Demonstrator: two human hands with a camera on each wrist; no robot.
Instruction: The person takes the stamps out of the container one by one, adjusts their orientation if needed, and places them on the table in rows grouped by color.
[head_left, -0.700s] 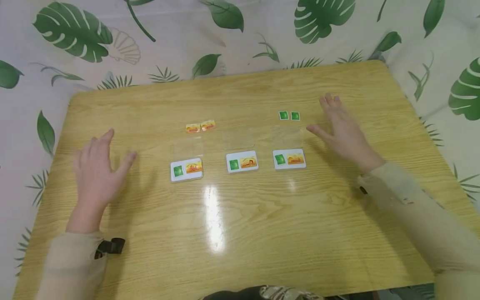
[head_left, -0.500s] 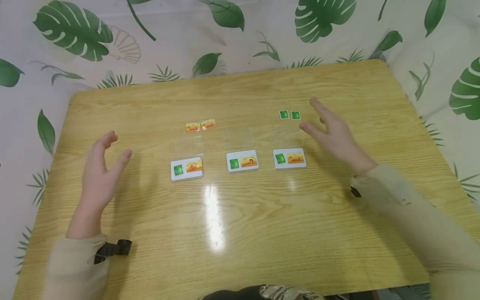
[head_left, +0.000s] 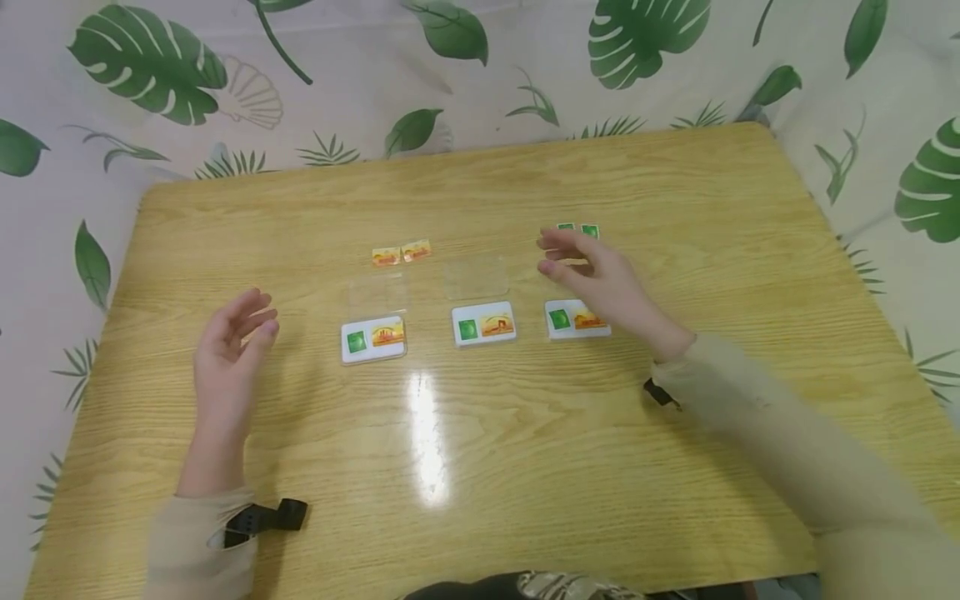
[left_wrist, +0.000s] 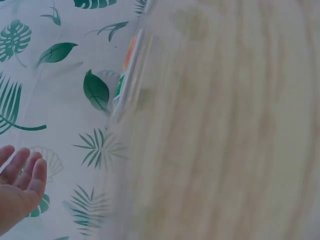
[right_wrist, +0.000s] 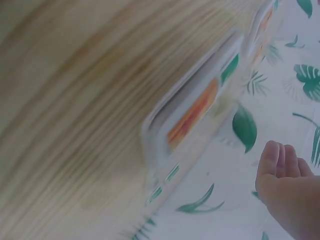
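Note:
My left hand (head_left: 228, 354) hovers over the left part of the table, fingers loosely bent and holding nothing; part of it shows in the left wrist view. Over the right-hand white case (head_left: 559, 320) hangs my right hand (head_left: 603, 283), relaxed and holding nothing. It covers part of that case, whose side shows close up in the right wrist view. A middle white case (head_left: 483, 323) and a left white case (head_left: 372, 339) lie in line with it. Each bears a green square and an orange picture. Two small green squares (head_left: 590, 231) lie beyond my right hand, partly covered.
Two orange picture pieces (head_left: 401, 252) lie behind the left case. Clear thin rectangles, one left (head_left: 378, 292) and one middle (head_left: 476, 277), lie behind the cases. The wooden table (head_left: 480, 467) meets a leaf-patterned cloth (head_left: 337, 92) at the back.
My right hand has moved left, over the right-hand case and the green squares. The left hand has shifted a little right and nearer the body, its fingers bending more. The cases stay put.

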